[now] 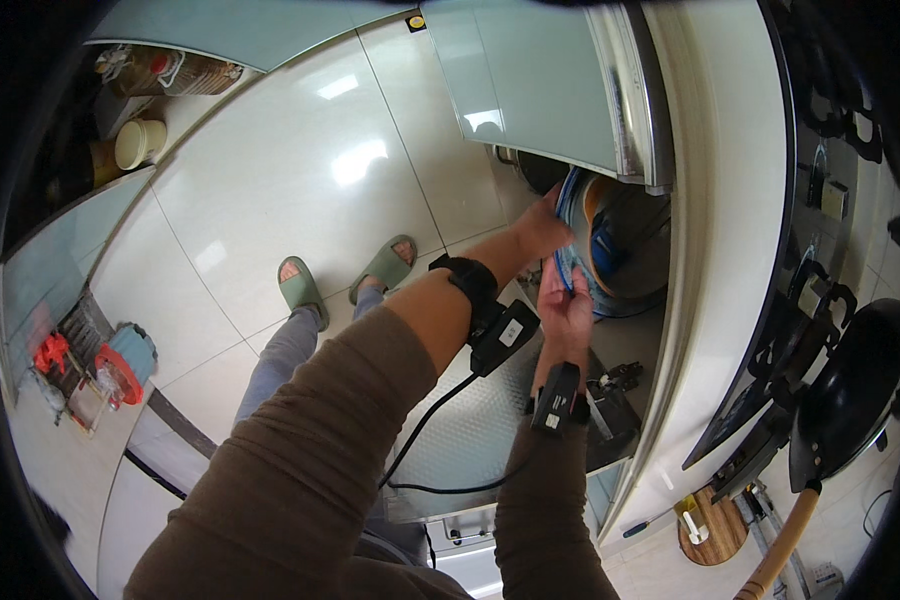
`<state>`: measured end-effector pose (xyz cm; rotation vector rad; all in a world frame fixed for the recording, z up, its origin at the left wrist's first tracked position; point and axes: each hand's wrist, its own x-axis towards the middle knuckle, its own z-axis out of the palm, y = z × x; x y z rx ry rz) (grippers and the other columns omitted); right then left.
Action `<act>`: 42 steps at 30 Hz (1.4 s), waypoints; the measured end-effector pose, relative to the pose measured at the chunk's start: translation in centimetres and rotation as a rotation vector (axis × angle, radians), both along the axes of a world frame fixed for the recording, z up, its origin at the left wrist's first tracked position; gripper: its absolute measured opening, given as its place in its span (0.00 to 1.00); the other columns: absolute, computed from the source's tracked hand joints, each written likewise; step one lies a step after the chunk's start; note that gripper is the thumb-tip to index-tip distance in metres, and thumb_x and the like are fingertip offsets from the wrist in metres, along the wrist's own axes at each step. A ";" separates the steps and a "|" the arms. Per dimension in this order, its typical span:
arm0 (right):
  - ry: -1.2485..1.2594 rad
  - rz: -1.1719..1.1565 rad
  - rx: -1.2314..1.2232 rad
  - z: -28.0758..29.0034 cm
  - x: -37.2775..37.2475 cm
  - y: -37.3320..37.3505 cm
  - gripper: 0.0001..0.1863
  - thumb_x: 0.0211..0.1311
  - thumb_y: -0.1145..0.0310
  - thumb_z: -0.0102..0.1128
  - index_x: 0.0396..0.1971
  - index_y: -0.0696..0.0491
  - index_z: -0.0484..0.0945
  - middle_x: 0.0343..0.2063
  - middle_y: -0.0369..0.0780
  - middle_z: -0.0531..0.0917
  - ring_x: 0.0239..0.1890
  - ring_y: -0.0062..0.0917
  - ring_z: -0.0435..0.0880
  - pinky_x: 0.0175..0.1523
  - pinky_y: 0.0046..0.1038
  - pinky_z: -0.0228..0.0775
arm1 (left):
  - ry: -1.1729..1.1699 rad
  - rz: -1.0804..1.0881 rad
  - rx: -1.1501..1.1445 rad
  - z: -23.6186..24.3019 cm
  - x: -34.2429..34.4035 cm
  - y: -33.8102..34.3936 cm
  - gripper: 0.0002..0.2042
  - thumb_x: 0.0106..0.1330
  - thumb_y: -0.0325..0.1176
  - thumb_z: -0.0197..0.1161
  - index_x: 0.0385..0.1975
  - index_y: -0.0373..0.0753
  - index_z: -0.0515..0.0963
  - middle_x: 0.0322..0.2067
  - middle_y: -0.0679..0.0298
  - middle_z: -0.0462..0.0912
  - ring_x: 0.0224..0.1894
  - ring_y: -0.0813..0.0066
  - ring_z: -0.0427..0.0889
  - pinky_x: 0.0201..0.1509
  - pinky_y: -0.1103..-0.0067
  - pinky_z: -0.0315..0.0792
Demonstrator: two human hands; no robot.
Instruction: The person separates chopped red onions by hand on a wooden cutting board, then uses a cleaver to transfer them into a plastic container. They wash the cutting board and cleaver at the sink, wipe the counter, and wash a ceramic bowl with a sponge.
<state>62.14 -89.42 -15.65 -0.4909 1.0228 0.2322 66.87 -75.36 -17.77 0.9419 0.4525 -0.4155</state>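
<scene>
Both my hands are at the open lower cabinet on the right. My left hand [545,226] has its fingers closed round the upper part of a thin blue-and-white thing with a blue edge [568,262], seen nearly edge-on, so its kind is unclear. Lower on the same edge, my right hand [567,303] grips it, thumb and fingers closed. Right behind it, inside the cabinet, lies a wide round vessel with an orange-tan rim [592,222]. Something dark blue [606,247] shows within that vessel. Both forearms carry strapped-on black devices.
A pale green cabinet door [540,80] stands out above my hands. Below them lie a textured silvery panel [450,435] and a dark metal object [613,415]. A black wok [850,390] sits on the stove [760,400]. A red-and-blue container [128,362] is at left.
</scene>
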 end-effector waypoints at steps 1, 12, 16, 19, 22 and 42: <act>0.022 0.216 0.020 0.9 -0.2 -0.2 0.23 0.62 0.58 0.54 0.49 0.63 0.70 0.44 0.47 0.80 0.45 0.29 0.81 0.25 0.17 0.70 | 0.026 -0.010 -0.015 0.0 0.0 0.0 0.33 0.45 0.21 0.60 0.57 0.43 0.63 0.36 0.60 0.78 0.33 0.69 0.79 0.31 0.72 0.77; 0.101 0.365 -0.335 3.2 3.2 -3.3 0.18 0.64 0.65 0.49 0.45 0.66 0.71 0.36 0.48 0.82 0.33 0.27 0.83 0.37 0.22 0.80 | 0.140 -0.047 -0.254 1.2 0.4 1.3 0.35 0.47 0.14 0.57 0.59 0.42 0.60 0.44 0.54 0.76 0.41 0.55 0.80 0.36 0.62 0.81; 0.016 0.448 0.065 2.5 3.8 -4.7 0.12 0.61 0.70 0.49 0.38 0.63 0.72 0.31 0.44 0.81 0.26 0.22 0.81 0.31 0.22 0.79 | 0.083 -0.082 -0.183 0.9 0.2 1.1 0.36 0.46 0.15 0.56 0.61 0.43 0.58 0.43 0.54 0.76 0.41 0.56 0.80 0.35 0.63 0.81; 0.032 0.416 -0.050 3.5 3.3 -4.5 0.09 0.59 0.70 0.49 0.32 0.61 0.73 0.25 0.41 0.79 0.20 0.19 0.76 0.24 0.20 0.73 | 0.074 0.010 -0.234 1.4 -1.0 0.4 0.37 0.46 0.16 0.55 0.62 0.44 0.58 0.41 0.55 0.76 0.39 0.58 0.80 0.34 0.63 0.81; 0.079 0.329 -0.015 5.0 2.7 -3.4 0.09 0.56 0.67 0.50 0.28 0.59 0.73 0.20 0.39 0.76 0.17 0.17 0.72 0.19 0.17 0.66 | 0.042 0.094 -0.286 2.4 -2.3 -0.1 0.38 0.45 0.16 0.55 0.62 0.45 0.58 0.40 0.56 0.76 0.38 0.61 0.80 0.32 0.65 0.80; 0.062 0.242 -0.032 10.6 -1.8 -2.3 0.11 0.57 0.66 0.48 0.31 0.58 0.74 0.22 0.39 0.76 0.18 0.16 0.73 0.20 0.16 0.70 | 0.421 -0.041 -0.150 9.2 -16.5 10.1 0.32 0.48 0.19 0.55 0.59 0.40 0.61 0.42 0.58 0.77 0.37 0.65 0.80 0.28 0.73 0.78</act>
